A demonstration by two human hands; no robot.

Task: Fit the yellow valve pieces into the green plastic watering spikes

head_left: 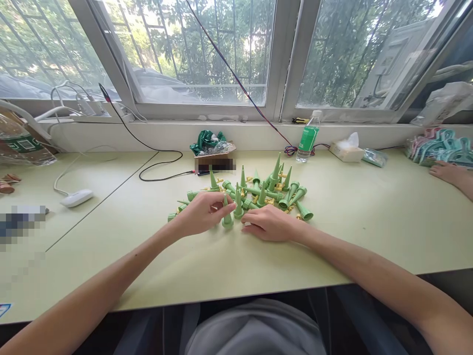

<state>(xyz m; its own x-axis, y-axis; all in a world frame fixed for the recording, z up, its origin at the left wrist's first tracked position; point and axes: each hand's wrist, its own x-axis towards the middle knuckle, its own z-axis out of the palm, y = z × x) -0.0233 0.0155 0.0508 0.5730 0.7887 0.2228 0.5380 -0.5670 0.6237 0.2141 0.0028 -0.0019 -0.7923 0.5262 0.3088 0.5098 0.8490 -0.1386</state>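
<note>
My left hand [202,212] pinches the upper part of a green plastic watering spike [227,220], which stands point-up on its wide cap on the table. Just right of it, another upright green spike [238,209] sits between my two hands. My right hand [271,223] rests on the table with its fingers loosely bent and apart, fingertips near that second spike; nothing shows in its grasp. Behind both hands spreads a pile of green spikes [275,177], some upright and some lying down, with small yellow valve pieces [274,200] among them.
Behind the pile are a small cardboard box [225,149] with green plastic, a water bottle [309,137] and a tissue box [346,151]. A white mouse-like device [77,197] lies left. At far right, another person's hand [447,171] is by coloured plastic clips [445,147].
</note>
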